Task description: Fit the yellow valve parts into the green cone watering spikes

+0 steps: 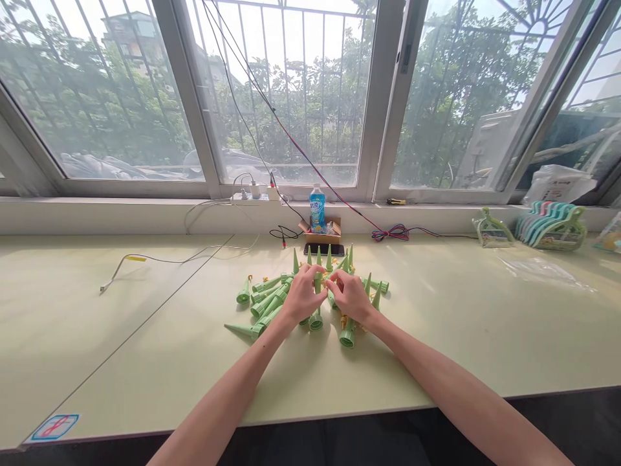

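My left hand [305, 294] is closed around a green plastic watering spike [316, 318], whose wide threaded end points towards me. Close beside it, my right hand [351, 296] has thumb and finger pinched at the spike's side. Whatever sits in that pinch is too small and covered to make out. More green spikes lie in a pile left of my hands, and one spike [347, 336] rests below my right hand. Several others stand with their tips up behind my fingers. Small yellow-orange valve pieces [344, 320] show among them, partly hidden by my hands.
Behind the pile are a dark phone [324, 250], a small cardboard box [334, 237] and a blue bottle [317, 208]. A white cable [160, 259] crosses the table on the left. Coiled wires [392, 233] and green hangers [553, 226] lie along the wall to the right.
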The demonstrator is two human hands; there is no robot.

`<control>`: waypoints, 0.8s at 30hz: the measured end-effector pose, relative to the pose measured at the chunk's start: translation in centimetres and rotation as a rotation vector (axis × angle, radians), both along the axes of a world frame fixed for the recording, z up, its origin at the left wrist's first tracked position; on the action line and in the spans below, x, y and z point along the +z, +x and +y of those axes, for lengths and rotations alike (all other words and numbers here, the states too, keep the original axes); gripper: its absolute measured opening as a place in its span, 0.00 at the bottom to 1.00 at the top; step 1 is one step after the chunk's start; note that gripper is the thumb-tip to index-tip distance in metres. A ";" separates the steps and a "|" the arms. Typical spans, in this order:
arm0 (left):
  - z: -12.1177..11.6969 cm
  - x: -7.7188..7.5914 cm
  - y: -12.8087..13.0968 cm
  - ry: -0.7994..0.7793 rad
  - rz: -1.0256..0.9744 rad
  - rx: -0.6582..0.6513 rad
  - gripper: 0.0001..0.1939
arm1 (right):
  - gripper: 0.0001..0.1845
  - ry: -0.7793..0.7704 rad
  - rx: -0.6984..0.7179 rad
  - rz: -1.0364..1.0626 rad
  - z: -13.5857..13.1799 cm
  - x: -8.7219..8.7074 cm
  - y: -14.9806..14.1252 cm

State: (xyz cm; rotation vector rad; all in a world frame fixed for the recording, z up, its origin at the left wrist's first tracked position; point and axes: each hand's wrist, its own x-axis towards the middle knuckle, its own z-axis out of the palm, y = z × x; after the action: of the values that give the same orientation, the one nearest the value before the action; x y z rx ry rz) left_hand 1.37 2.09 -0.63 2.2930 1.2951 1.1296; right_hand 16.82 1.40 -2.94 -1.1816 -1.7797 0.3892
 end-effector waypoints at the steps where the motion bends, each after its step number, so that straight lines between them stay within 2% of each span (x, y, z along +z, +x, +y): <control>1: 0.0 0.0 0.0 0.000 0.001 -0.005 0.13 | 0.11 0.000 0.001 -0.002 0.0 0.0 0.0; 16: 0.1 -0.3 0.0 0.033 -0.015 -0.012 0.14 | 0.16 0.024 -0.017 0.008 0.0 0.1 0.0; 24: 0.2 -0.2 0.1 0.035 -0.033 0.010 0.12 | 0.09 0.012 0.018 0.033 -0.1 0.1 -0.1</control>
State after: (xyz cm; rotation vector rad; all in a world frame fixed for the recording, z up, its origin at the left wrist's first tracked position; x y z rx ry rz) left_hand 1.48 2.25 -0.85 2.2854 1.2854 1.1978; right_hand 16.76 1.30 -2.85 -1.1448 -1.7629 0.4056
